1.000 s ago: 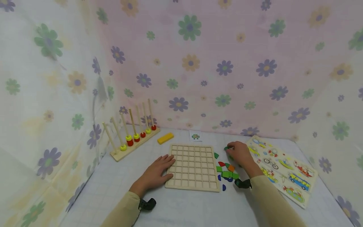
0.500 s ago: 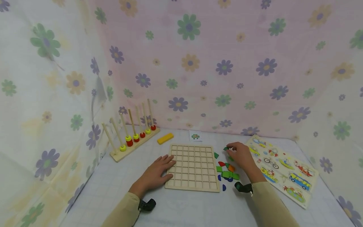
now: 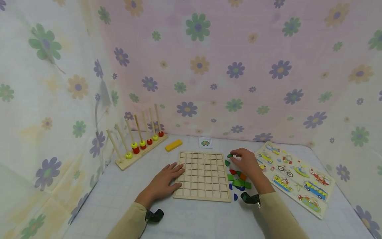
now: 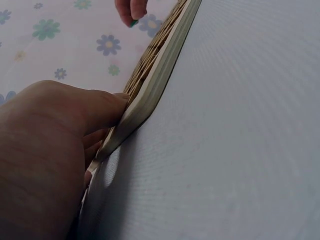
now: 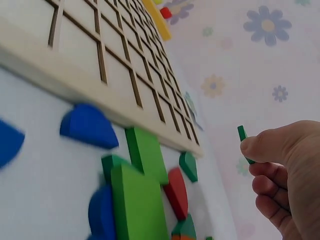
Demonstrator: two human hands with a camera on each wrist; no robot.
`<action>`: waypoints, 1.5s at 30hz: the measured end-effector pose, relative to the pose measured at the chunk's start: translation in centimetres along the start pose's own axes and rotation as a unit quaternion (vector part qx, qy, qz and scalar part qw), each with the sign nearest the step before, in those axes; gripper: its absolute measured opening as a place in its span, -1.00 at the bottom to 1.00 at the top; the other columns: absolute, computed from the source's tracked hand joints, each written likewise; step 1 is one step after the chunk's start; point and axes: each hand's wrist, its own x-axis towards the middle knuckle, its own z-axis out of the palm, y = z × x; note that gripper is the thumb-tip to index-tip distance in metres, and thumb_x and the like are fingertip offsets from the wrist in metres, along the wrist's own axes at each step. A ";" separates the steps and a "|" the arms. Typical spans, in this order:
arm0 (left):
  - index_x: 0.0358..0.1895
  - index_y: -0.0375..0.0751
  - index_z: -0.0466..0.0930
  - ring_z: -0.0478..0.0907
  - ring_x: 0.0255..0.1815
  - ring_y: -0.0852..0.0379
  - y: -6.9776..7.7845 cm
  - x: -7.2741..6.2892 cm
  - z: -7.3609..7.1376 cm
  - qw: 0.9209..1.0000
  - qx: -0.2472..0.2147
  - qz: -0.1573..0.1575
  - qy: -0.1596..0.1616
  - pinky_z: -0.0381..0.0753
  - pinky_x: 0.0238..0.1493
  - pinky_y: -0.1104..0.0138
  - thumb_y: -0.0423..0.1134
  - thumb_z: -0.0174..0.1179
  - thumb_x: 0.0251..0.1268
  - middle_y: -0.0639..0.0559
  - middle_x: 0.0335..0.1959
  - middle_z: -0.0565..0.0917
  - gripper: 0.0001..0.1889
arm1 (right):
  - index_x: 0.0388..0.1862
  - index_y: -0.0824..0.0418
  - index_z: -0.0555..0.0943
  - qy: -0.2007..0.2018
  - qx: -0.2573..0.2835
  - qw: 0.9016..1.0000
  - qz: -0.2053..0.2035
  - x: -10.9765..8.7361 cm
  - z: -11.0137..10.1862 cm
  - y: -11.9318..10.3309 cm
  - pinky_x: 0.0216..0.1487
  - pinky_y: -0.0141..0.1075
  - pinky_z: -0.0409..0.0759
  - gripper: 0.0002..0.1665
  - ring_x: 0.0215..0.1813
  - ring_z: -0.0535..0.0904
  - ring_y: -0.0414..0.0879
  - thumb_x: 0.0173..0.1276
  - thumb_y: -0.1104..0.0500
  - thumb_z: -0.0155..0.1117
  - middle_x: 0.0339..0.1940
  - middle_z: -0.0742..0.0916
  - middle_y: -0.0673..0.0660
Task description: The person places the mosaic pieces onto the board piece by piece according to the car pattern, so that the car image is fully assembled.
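Note:
A wooden grid board (image 3: 206,172) lies flat in the middle of the table. My left hand (image 3: 165,181) rests on its left edge, fingers extended over the rim; the left wrist view has the thumb against the board's edge. My right hand (image 3: 246,162) pinches a small green block (image 5: 243,140) between thumb and fingers, raised off the table near the board's upper right corner. Below that hand lie loose blocks: a light green square (image 5: 137,200), a blue half-round (image 5: 89,126), a red rounded piece (image 5: 176,192) and a dark green piece (image 5: 188,166). The right hand hides part of the pile.
A peg stand (image 3: 141,152) with red and yellow beads stands at the left. Near it lies a yellow bar (image 3: 173,145). A small picture card (image 3: 205,142) is behind the board. On the right, a vehicle picture puzzle (image 3: 298,179) lies slantwise.
My right hand has lifted the green block and carried it left, toward the board's upper right corner. My left hand stays in place on the board's edge.

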 end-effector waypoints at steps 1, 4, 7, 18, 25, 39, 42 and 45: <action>0.66 -0.12 0.39 0.06 0.76 -0.12 0.0 0.0 0.0 1.000 -0.001 0.000 0.000 0.01 0.71 -0.03 0.04 0.19 0.64 0.01 0.72 0.27 -0.34 | 0.13 0.27 0.80 0.000 0.000 1.000 -0.002 0.0 0.1 -0.3 0.09 0.17 0.72 -0.71 0.05 0.71 0.19 0.50 0.22 0.49 0.10 0.78 0.25; 0.66 -0.12 0.39 0.05 0.76 -0.12 -0.1 0.0 0.1 1.000 -0.005 0.001 0.001 0.01 0.71 -0.03 0.04 0.19 0.65 0.01 0.72 0.27 -0.34 | 0.13 0.26 0.80 -0.003 0.006 1.000 -0.006 0.0 0.3 -1.3 0.08 0.16 0.72 -0.71 0.06 0.71 0.18 0.49 0.23 0.49 0.11 0.77 0.25; 0.66 -0.12 0.39 0.05 0.76 -0.11 -0.2 -0.1 0.2 1.000 -0.005 0.002 0.003 0.00 0.71 -0.03 0.04 0.19 0.64 0.01 0.72 0.27 -0.34 | 0.14 0.25 0.80 -0.004 0.012 1.000 -0.011 -0.2 0.6 -2.3 0.07 0.14 0.72 -0.71 0.07 0.71 0.17 0.50 0.22 0.50 0.11 0.77 0.24; 0.67 -0.12 0.38 0.05 0.76 -0.12 -0.5 0.0 0.2 1.000 -0.009 0.006 0.004 0.00 0.71 -0.03 0.05 0.18 0.65 0.01 0.73 0.27 -0.33 | 0.12 0.26 0.80 0.000 0.027 0.999 -0.038 0.0 1.4 -4.8 0.04 0.13 0.71 -0.71 0.06 0.70 0.19 0.47 0.24 0.52 0.08 0.77 0.22; 0.66 -0.14 0.39 0.05 0.76 -0.14 -0.3 0.0 0.1 1.000 -0.011 0.006 0.005 0.00 0.71 -0.04 0.03 0.19 0.64 -0.01 0.72 0.28 -0.33 | 0.11 0.23 0.80 -0.006 0.044 0.998 -0.053 0.5 2.1 -5.9 0.04 0.12 0.70 -0.71 0.05 0.70 0.16 0.45 0.24 0.54 0.06 0.77 0.18; 0.64 -0.18 0.41 0.09 0.74 -0.17 -0.4 -0.2 0.0 1.000 -0.016 0.013 0.014 0.05 0.69 -0.08 0.01 0.20 0.64 -0.05 0.70 0.32 -0.35 | 0.10 0.18 0.80 -0.018 0.075 0.996 -0.050 1.0 4.0 -8.1 0.03 0.06 0.73 -0.74 0.06 0.70 0.11 0.47 0.21 0.53 0.09 0.76 0.13; 0.64 -0.20 0.42 0.11 0.73 -0.20 -0.3 -0.2 0.1 1.000 -0.017 0.020 0.016 0.06 0.69 -0.10 0.01 0.20 0.64 -0.08 0.69 0.32 -0.35 | 0.10 0.18 0.80 -0.021 0.077 0.996 -0.046 0.9 4.5 -8.5 0.05 0.05 0.73 -0.74 0.07 0.70 0.10 0.47 0.23 0.53 0.10 0.76 0.12; 0.64 -0.20 0.41 0.11 0.73 -0.20 -0.2 -0.2 0.1 1.000 -0.018 0.018 0.016 0.06 0.68 -0.10 0.01 0.19 0.64 -0.08 0.70 0.32 -0.35 | 0.08 0.20 0.81 -0.032 0.081 0.995 -0.045 0.9 4.9 -8.8 0.07 0.05 0.72 -0.76 0.07 0.70 0.11 0.46 0.25 0.52 0.10 0.76 0.14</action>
